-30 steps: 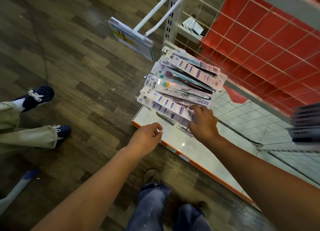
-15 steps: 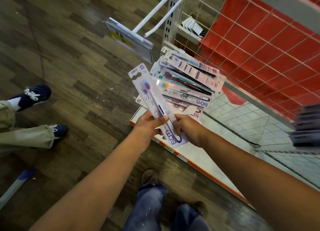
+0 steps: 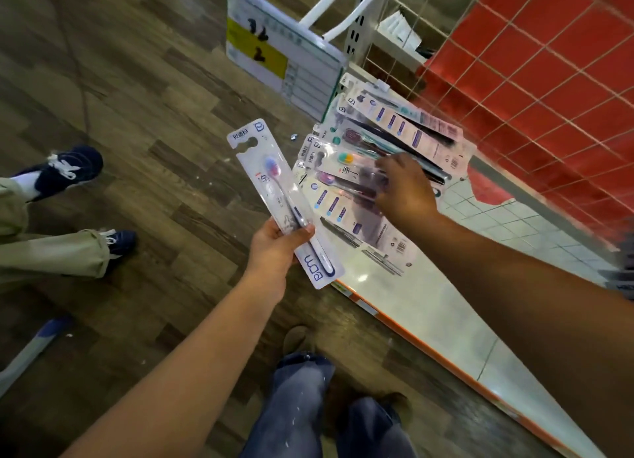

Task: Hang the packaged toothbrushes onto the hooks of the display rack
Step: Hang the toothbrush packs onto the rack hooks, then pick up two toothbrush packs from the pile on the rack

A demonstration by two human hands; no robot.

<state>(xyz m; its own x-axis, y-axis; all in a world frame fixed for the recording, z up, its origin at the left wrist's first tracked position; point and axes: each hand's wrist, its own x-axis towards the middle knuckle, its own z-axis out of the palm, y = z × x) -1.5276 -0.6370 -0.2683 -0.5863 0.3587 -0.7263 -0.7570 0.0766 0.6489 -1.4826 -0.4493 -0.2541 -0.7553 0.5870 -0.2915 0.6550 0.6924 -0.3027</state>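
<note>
My left hand [image 3: 278, 246] grips one packaged toothbrush [image 3: 271, 183] by its lower half, the hang-hole end pointing up and away. My right hand [image 3: 403, 186] rests on a pile of packaged toothbrushes [image 3: 387, 128] lying fanned out on the white base shelf [image 3: 429, 306]; whether its fingers grip a pack I cannot tell. A white display hook [image 3: 338, 11] with a price-tag holder [image 3: 284, 59] at its tip juts out from the rack above the pile, with nothing hanging on it.
Behind the shelf is a wire grid panel [image 3: 535, 56] over red backing. Another person's legs and blue shoes [image 3: 58, 169] stand on the wooden floor at the left. My own legs [image 3: 308, 406] are below, by the shelf's orange edge [image 3: 411, 341].
My left hand has taken over the single pack and lifted it clear to the left. My right hand has let go of it and gone back onto the pile.
</note>
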